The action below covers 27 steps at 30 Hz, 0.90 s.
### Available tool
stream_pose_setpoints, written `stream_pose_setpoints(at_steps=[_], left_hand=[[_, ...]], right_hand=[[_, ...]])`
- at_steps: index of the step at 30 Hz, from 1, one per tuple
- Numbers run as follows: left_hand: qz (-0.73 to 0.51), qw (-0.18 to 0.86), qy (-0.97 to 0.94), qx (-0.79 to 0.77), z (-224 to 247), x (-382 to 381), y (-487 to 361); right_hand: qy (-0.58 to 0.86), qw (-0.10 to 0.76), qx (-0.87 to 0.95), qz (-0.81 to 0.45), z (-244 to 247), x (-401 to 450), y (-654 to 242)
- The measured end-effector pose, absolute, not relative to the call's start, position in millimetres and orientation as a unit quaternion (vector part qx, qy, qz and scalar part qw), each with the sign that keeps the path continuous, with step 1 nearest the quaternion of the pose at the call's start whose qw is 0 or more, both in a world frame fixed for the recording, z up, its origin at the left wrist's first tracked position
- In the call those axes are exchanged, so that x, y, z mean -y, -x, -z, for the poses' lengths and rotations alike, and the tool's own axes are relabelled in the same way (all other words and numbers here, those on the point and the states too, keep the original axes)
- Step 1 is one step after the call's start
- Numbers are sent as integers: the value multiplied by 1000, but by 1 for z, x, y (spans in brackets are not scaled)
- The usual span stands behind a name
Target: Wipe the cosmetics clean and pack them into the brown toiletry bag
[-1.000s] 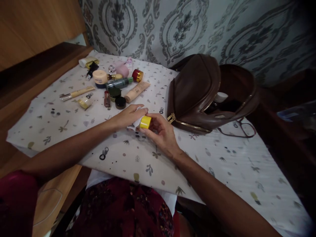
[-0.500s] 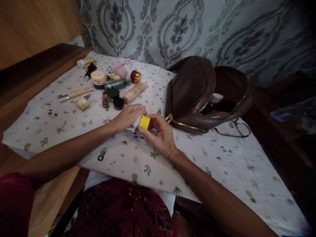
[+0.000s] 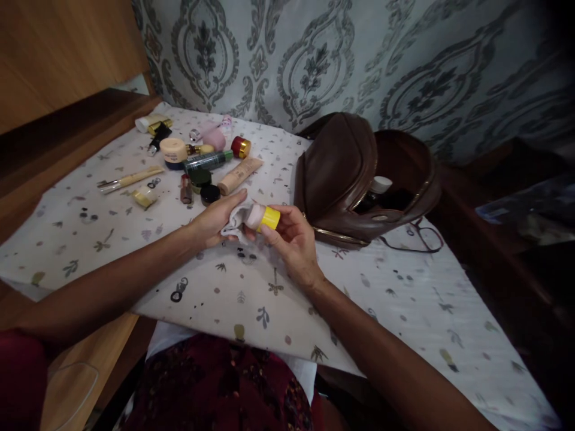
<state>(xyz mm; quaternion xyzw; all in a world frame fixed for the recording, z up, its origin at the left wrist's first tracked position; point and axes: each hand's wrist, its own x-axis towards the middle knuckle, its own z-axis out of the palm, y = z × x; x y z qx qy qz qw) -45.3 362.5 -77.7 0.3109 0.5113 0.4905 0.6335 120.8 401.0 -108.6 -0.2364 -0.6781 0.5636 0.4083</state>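
My right hand (image 3: 294,242) grips a small container by its yellow part (image 3: 270,219); its pale pinkish part (image 3: 256,216) points left. In my left hand (image 3: 215,220) is a crumpled white cloth (image 3: 236,221), pressed round the pale end of the container. Both hands are just above the patterned white cloth of the table (image 3: 251,299). Beyond my left hand lie a beige tube (image 3: 240,175), a black-lidded jar (image 3: 210,194) and a dark green jar (image 3: 200,179).
An open brown bag (image 3: 335,179) stands at the right, a white-capped bottle (image 3: 380,185) inside. Glasses (image 3: 415,237) lie beside it. Several cosmetics, among them a cream jar (image 3: 173,153) and a red jar with a gold band (image 3: 241,146), are spread at the back left.
My left hand and the white cloth have shifted left off the container, so its pale part now shows. The whole view has shifted slightly.
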Motion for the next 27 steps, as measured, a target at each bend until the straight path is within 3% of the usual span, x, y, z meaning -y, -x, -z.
stream_pose_setpoints(at_steps=[6,11,22,27], left_hand=[[-468,564,-408,-544,80,-357,39],[-511,452,-489,-544,85,-355,38],[-456,194,-659,-565,86,-344,43],[-426,137,-701,-555,83,-342,46]], right_hand=[[262,420,720,-487,111,-396,-119],[262,407,719,-499,107,-392,-120],[254,304,551,-735,104,-390,-118],[218,227,462,-829,100,-395,-119]])
